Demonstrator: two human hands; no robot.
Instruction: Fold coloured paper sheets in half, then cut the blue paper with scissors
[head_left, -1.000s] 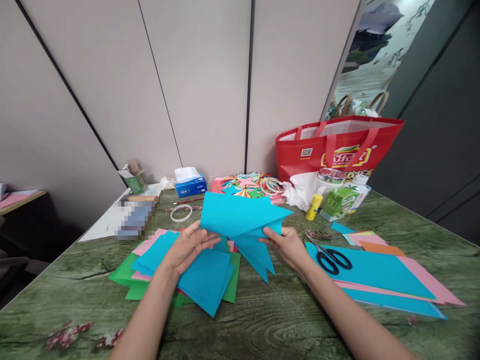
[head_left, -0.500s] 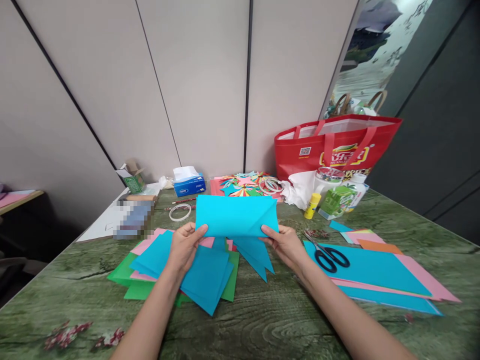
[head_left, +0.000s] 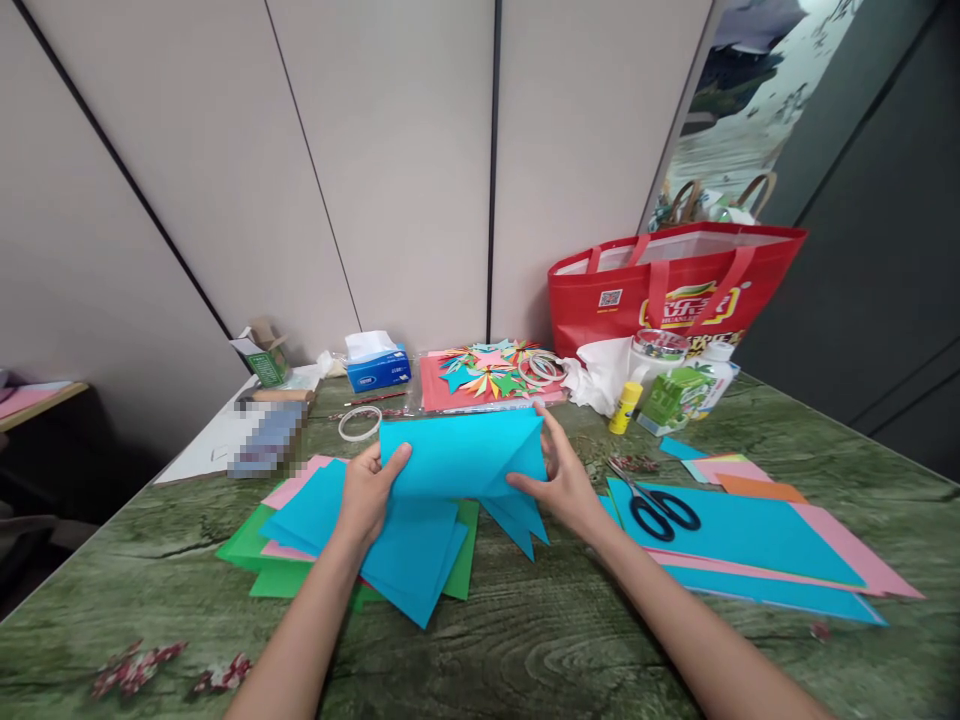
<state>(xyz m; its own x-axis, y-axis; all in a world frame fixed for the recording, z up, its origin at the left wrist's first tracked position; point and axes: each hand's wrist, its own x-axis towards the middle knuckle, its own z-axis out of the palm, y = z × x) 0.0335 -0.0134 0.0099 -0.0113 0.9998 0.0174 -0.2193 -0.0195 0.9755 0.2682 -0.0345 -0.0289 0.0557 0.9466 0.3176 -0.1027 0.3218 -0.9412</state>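
A folded sheet of blue paper is held up above the table between my two hands. My left hand pinches its left end, thumb in front and fingers behind. At the right end, my right hand grips the paper with the thumb on the front and a finger over the top edge. A diagonal fold line shows near that end. Below lie a stack of blue sheets, green sheets and pointed blue paper pieces, partly hidden by the held paper and my left hand.
Black-handled scissors lie on blue and pink sheets at the right. Behind stand a glue stick, a green carton, a red bag and a tissue box. A tape roll and paper stars lie farther back.
The folded blue paper has come down slightly and its right end tilts. My right hand has shifted from the lower corner to around the right end, a finger reaching the top edge.
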